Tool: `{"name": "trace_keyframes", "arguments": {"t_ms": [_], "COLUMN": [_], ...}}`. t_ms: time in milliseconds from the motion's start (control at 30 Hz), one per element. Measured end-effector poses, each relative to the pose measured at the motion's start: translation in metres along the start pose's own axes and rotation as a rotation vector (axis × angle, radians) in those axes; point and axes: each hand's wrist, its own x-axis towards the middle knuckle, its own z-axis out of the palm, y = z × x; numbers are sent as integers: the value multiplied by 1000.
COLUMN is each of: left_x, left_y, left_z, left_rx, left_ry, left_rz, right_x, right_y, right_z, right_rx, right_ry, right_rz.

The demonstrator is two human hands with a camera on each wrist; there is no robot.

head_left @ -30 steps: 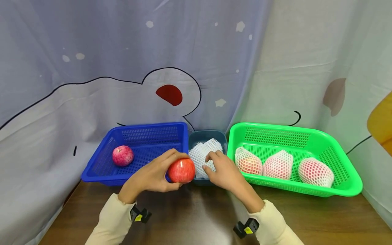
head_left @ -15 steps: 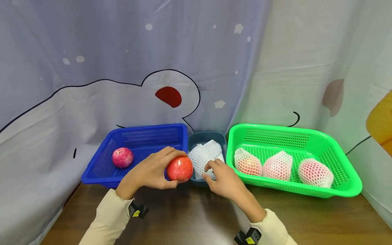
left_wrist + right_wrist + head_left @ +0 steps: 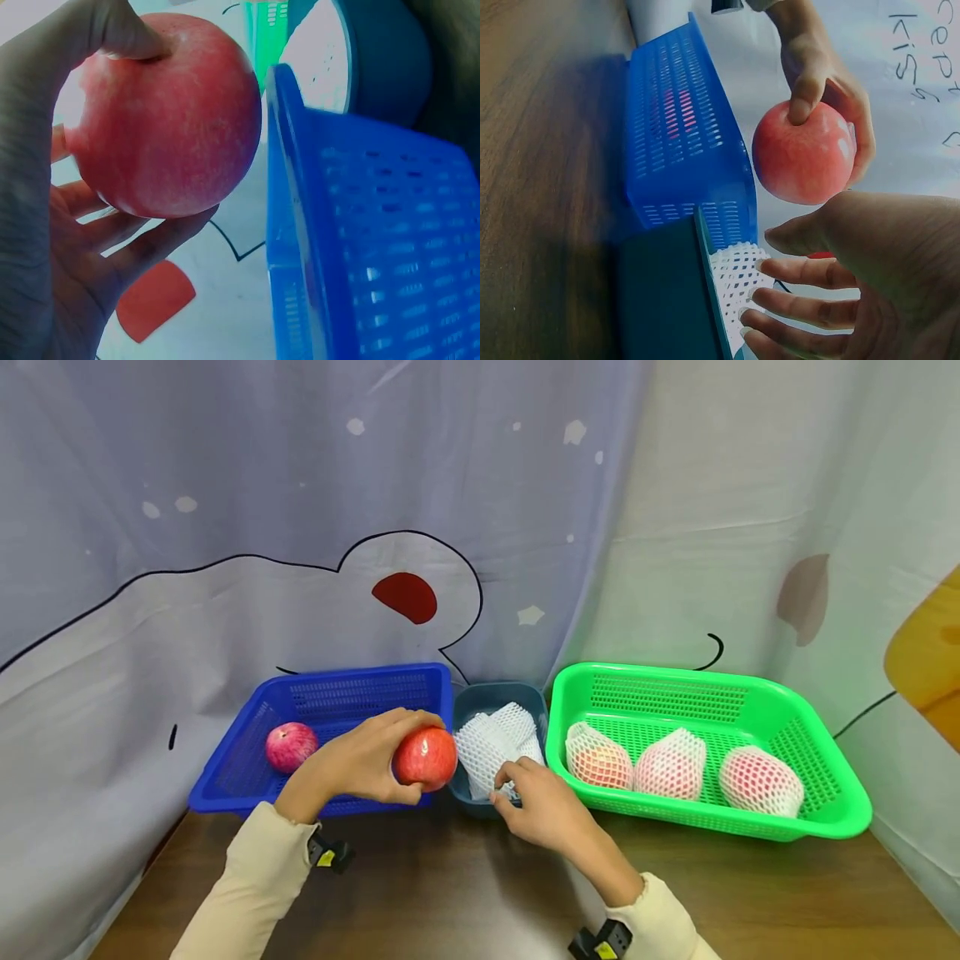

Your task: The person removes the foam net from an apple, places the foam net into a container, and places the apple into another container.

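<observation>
A red apple [image 3: 425, 759] is gripped in my left hand [image 3: 358, 760], thumb on one side and fingers round the other, above the right end of the blue basket [image 3: 217, 785]. In the left wrist view the apple [image 3: 169, 120] hangs beside the basket's rim. My right hand [image 3: 543, 806] is over the front of the small dark teal bin [image 3: 468, 697], its fingers loosely bent. White foam nets [image 3: 487, 747] lie in that bin. In the right wrist view the fingertips are close to a net [image 3: 739, 277]; whether they touch it I cannot tell.
Another apple [image 3: 291, 747] lies in the blue basket's left part. On the right stands a green basket [image 3: 825, 793] with three netted apples [image 3: 670, 766] along its front. The baskets stand on a brown wooden table [image 3: 442, 893] before a printed curtain [image 3: 315, 460].
My left hand has drawn slightly left and up with the apple, away from the bin. The right hand has stayed by the foam nets, shifting a little. The view has moved slightly.
</observation>
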Motion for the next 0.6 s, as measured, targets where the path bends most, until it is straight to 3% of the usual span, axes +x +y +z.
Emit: {"name": "trace_keyframes", "arguments": {"t_ms": [267, 600], "left_x": [3, 13], "left_y": [-16, -34], "left_z": [-12, -19], "left_rx": [-4, 74], "left_ry": [-32, -119], "left_rz": [-96, -194], "right_x": [-2, -4], "right_y": [-2, -3], "right_z": [3, 4], "right_rx": [4, -10], "right_ry": [-22, -27], "right_rz": [-20, -26]}}
